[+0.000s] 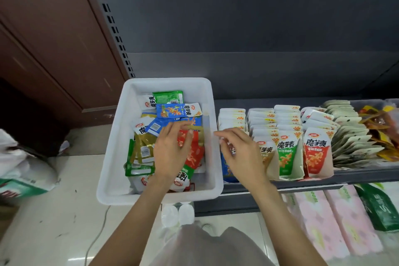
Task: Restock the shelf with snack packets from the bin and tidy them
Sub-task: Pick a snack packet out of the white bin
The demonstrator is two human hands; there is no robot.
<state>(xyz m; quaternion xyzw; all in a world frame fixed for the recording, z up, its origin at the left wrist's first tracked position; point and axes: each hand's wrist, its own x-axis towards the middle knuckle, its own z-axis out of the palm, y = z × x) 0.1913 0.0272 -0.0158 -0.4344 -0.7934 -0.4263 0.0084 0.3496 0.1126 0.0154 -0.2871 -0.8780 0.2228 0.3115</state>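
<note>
We are working over the shelf (356, 176) and bin (112, 157), where loose packets (195, 153) are lying. Our left hand (170, 153) is reaching in, fingers relaxed, gripping nothing; our right hand (241, 153) is hovering loosely curled, empty. Packets look light, soft, slippery: pinching an edge seems best.

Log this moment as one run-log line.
left hand: open, reaching into bin over red packet | right hand: empty, above blue packet row | shelf: rows standing

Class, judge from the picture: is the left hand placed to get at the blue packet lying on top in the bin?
Probably yes. The left hand hovers inside the open bin, and the blue packet lies uncovered just beyond its fingertips.
</note>
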